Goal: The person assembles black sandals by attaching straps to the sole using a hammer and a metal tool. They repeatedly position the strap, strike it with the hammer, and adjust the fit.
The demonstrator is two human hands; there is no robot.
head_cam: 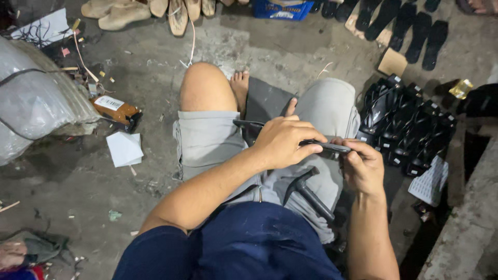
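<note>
Head view looks down on my lap, where I hold one flat black rubber sandal sole (290,139) edge-on above my thighs. My left hand (284,141) is curled over its middle, fingers closed on the top edge and covering most of it. My right hand (363,167) pinches the sole's right end between thumb and fingers. How the sole is shaped underneath I cannot tell, since I see only its thin edge and a dark tip sticking out left of my knuckles.

One dark-headed hammer with a black handle (307,191) lies across my grey shorts (207,142) just below the hands, untouched.

To my right, a tight cluster of glossy black finished sandals (404,124) sits on the ground; they overlap too much for a count. Beyond them lie about six loose black flat soles (412,31), some cut off by the upper edge. One small brown cardboard piece (392,62) lies near them.

To my left on the concrete floor (150,67) I see one brown bottle with a white label (116,110), one folded white paper (124,149) and one large clear plastic bag (36,98), cut off at the side. Several tan soles (124,13) and one blue box (282,9) are clipped along the upper edge.
</note>
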